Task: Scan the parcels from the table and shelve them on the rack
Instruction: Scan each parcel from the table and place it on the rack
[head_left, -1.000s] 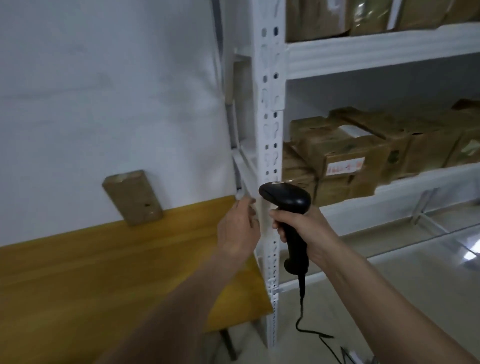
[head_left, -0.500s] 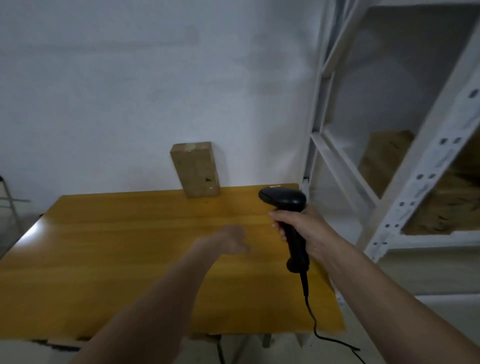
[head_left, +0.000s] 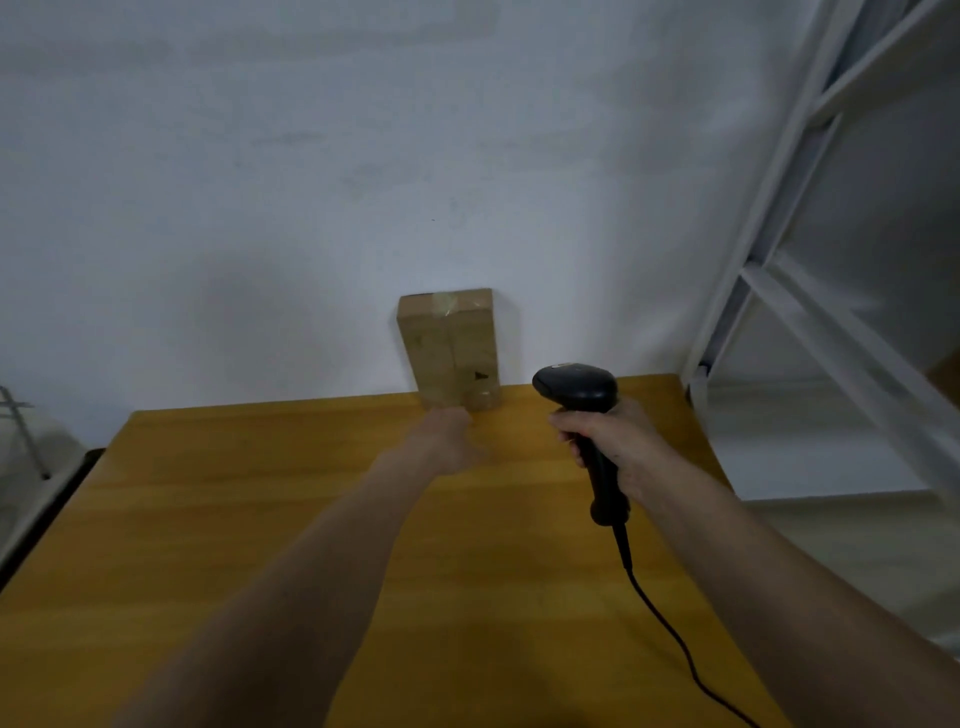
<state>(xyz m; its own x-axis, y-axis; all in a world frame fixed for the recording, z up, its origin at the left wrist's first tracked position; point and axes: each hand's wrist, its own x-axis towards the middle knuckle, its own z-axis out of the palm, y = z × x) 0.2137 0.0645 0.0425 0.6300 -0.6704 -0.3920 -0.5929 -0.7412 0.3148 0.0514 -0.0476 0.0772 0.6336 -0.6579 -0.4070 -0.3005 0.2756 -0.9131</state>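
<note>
The right hand (head_left: 610, 447) has its fingers (head_left: 569, 434) curled round the grip of a black scanner (head_left: 582, 415), which stands upright with its head pointing left toward the wall end of the table; its black cable (head_left: 670, 629) drops from the handle and trails off the bottom edge of the view. The left hand (head_left: 449, 434) is stretched forward with its back to the camera, low over the tabletop and just in front of the foot of the parcel (head_left: 449, 351); its fingers are blurred and hidden behind the knuckles, so I cannot tell whether they are spread or curled, nor whether they touch the parcel. That parcel, a brown cardboard box sealed with clear tape, stands on end at the far edge of the yellow wooden table (head_left: 234, 519), leaning against or flush with the white wall (head_left: 311, 156). Both bare forearms reach in from the near edge. The tabletop shows bare wood to the left of the left arm, between the arms, and out to its left and far edges. To the right, the table's far right corner sits close to a white upright of the metal rack (head_left: 779, 208), whose shelf edges and brace run down toward the lower right. At the far left, a thin metal frame (head_left: 21, 426) stands beyond the table's left edge.
</note>
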